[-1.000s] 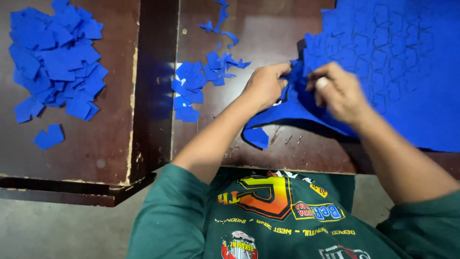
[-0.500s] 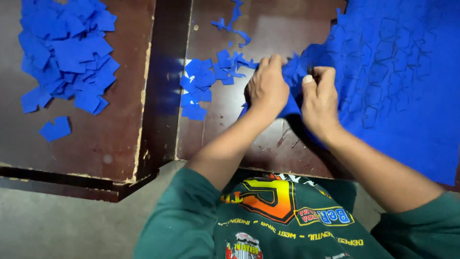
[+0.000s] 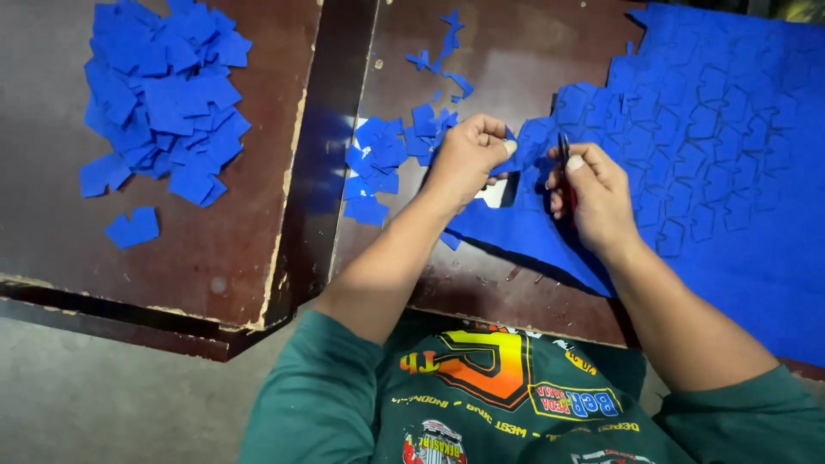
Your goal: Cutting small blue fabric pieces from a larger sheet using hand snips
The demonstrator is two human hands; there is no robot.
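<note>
Left hand pinches a blue piece at the sheet edge; right hand grips scissors. Cut pile at ten o'clock.

Both forearms bare, reaching forward from green sleeves and converging. Left hand: knuckles up, wrist straight, fingers curled, thumb and forefinger tips pinched together (a fine pinch at the fingertips). Right hand: just beside it, back up, fingers folded under, thumb pressed forward along forefinger.
</note>
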